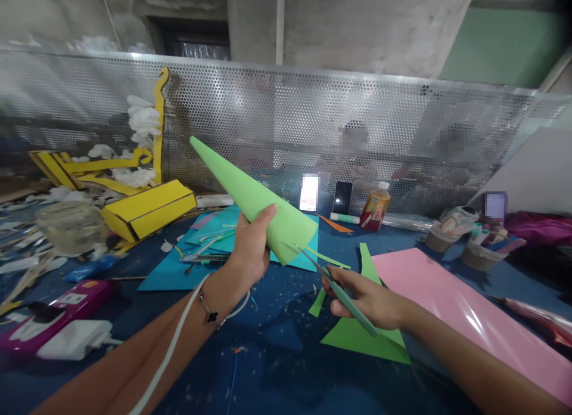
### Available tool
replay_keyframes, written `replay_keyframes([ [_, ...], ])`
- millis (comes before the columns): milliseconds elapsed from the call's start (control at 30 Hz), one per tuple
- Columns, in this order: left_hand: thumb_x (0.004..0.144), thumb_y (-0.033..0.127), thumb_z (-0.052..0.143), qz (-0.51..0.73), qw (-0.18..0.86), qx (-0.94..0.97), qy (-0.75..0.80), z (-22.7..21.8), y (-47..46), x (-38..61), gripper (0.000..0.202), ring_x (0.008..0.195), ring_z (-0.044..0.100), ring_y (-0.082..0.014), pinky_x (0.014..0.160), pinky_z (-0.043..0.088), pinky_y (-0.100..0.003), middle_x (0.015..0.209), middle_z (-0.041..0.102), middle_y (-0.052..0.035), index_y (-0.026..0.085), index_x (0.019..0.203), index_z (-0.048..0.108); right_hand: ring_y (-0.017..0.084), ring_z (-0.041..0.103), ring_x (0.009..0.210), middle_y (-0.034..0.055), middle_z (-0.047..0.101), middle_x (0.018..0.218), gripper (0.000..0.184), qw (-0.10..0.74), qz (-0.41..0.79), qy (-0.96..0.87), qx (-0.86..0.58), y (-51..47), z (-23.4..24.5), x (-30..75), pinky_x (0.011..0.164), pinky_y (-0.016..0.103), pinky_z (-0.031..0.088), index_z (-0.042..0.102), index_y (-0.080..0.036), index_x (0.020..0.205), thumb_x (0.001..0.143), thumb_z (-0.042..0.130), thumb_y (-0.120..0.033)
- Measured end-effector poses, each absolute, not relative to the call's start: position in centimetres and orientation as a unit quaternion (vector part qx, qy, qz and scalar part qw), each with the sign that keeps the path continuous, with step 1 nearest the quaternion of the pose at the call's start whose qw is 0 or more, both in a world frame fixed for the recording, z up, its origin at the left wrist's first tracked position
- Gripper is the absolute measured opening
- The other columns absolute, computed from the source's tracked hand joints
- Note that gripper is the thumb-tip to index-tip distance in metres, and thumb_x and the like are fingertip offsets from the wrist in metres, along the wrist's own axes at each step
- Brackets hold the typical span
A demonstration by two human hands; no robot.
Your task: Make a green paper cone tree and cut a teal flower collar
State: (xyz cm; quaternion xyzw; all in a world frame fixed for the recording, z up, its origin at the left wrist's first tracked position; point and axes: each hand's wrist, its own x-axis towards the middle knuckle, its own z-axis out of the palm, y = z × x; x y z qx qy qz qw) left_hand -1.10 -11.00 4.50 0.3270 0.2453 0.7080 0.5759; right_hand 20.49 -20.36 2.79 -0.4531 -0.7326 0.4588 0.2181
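Green paper cone (259, 194) up in the air over the tabletop (277, 355), partly in front of the blue sheets (156, 278), its wide end turned toward my right side. My left fingers (267, 214) are wrapped around it, thumb laid on the near face, and my right fingers (338, 308) are closed about the scissors (353, 307), whose tips are at the wide end; how far apart the blades stand I can't make out. I take the step to be trimming that rim. To do it well, I'd use a light left grip, since a hard squeeze would probably crease the wall, and turn the cone into the blades rather than twist my wrist round it. Short snips should follow the curve better than one long cut, with my left fingertips well back from the blades. As for looks, it's plain light green and smooth, tapering to a slim tip that points up and away to my left. A corner pokes out low on the wide end, so the rim isn't even, and a thin green strip (329, 257) juts out beside it; whether it's joined on I can't tell.
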Motion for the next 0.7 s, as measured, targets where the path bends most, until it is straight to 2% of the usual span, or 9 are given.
replay_keyframes([
  [100,0.065,0.027,0.091,0.703,0.583,0.329,0.241,4.56,-11.10,-1.00,0.051,0.089,0.073,-0.0259,0.079,0.063,-0.039,0.102,0.076,-0.0062,0.019,0.108,0.064,0.018,0.044,0.088,0.0013,0.046,0.096,0.060,0.240,0.489,-0.726,-0.421,-20.22,2.55,20.86,0.081,0.034,0.041,0.052,-0.019,0.101,0.082,0.070,-0.073],
  [300,0.065,0.028,0.090,0.682,0.595,0.352,0.238,4.42,-11.71,-0.79,0.054,0.080,0.071,-0.0233,0.070,0.061,-0.037,0.097,0.074,-0.0048,0.020,0.112,0.063,0.015,0.038,0.078,-0.0009,0.043,0.088,0.059,0.234,0.515,-0.731,-0.382,-20.30,2.74,20.87,0.073,0.031,0.035,0.051,-0.020,0.099,0.084,0.067,-0.075],
  [533,0.066,0.029,0.090,0.679,0.594,0.366,0.229,4.22,-11.57,-0.98,0.057,0.079,0.070,-0.0222,0.075,0.062,-0.039,0.098,0.074,-0.0052,0.019,0.115,0.063,0.015,0.035,0.075,-0.0013,0.041,0.086,0.060,0.230,0.535,-0.727,-0.364,-20.46,3.26,20.41,0.068,0.031,0.033,0.049,-0.021,0.095,0.083,0.066,-0.077],
  [700,0.064,0.030,0.092,0.679,0.591,0.371,0.228,4.36,-11.51,-1.03,0.058,0.080,0.070,-0.0229,0.076,0.062,-0.040,0.096,0.074,-0.0047,0.019,0.112,0.063,0.014,0.038,0.076,-0.0013,0.043,0.084,0.056,0.228,0.516,-0.720,-0.403,-20.58,3.38,20.48,0.072,0.031,0.036,0.052,-0.019,0.091,0.086,0.065,-0.074],
])
